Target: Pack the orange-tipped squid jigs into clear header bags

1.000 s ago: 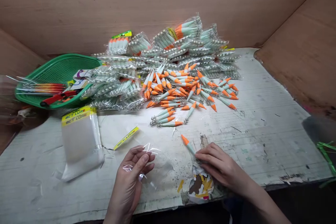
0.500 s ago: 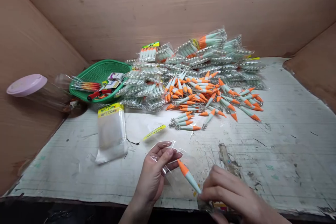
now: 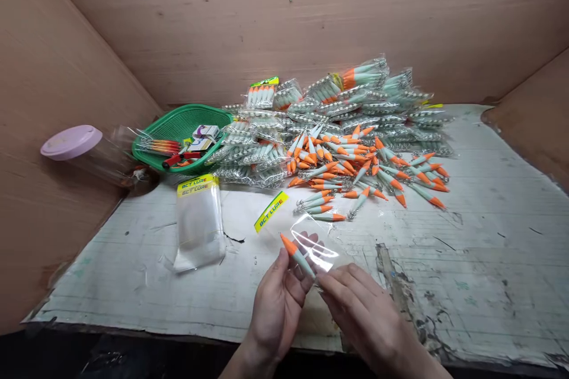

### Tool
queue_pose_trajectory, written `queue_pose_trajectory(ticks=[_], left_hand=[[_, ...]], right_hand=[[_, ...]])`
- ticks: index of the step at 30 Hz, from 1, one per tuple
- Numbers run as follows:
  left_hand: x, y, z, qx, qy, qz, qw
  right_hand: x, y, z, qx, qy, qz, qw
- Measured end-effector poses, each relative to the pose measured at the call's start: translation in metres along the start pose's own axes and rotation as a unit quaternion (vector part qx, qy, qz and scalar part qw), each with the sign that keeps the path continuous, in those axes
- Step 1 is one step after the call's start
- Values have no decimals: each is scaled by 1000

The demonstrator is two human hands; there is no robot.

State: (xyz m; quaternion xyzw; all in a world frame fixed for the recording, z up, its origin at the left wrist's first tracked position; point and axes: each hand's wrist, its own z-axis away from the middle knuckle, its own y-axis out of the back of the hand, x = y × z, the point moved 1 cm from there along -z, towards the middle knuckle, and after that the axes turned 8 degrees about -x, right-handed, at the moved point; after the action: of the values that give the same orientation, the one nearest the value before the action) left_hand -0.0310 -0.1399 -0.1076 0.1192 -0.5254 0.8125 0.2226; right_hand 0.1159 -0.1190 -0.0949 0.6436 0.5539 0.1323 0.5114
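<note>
Clear bag [image 3: 328, 253] is held in the loosely curled left hand [image 3: 282, 299], lure [image 3: 299, 259] is pinched over it by the right hand [image 3: 362, 305]; bag could get ripped if lure's forced crooked.

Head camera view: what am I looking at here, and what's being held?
There is no machine: these are a person's two bare hands, seen from a camera worn on the head, looking forward and down. The right hand holds an orange-tipped lure by its pale end; the left hand, loosely cupped, supports a clear bag with a yellow label. Whether the lure is inside the bag is hard to tell. On the table are loose lures, bagged lures, a green basket and a stack of clear bags.
</note>
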Motion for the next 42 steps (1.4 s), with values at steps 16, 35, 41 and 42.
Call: queue_pose_trajectory(ticks=[16,35,41,42], left_hand=[[-4,17,5,1,24,117,993],[37,28,6,68,-59,94,992],[38,29,0,59,-39,118,991],[38,29,0,56,-34,121,991]], right_hand=[[-18,1,-23,15,50,9,999],[105,-22,-29,-160,-32,239,957],[108,-21,-21,-159,-55,238,957],[107,-20,-23,-161,-57,233,957]])
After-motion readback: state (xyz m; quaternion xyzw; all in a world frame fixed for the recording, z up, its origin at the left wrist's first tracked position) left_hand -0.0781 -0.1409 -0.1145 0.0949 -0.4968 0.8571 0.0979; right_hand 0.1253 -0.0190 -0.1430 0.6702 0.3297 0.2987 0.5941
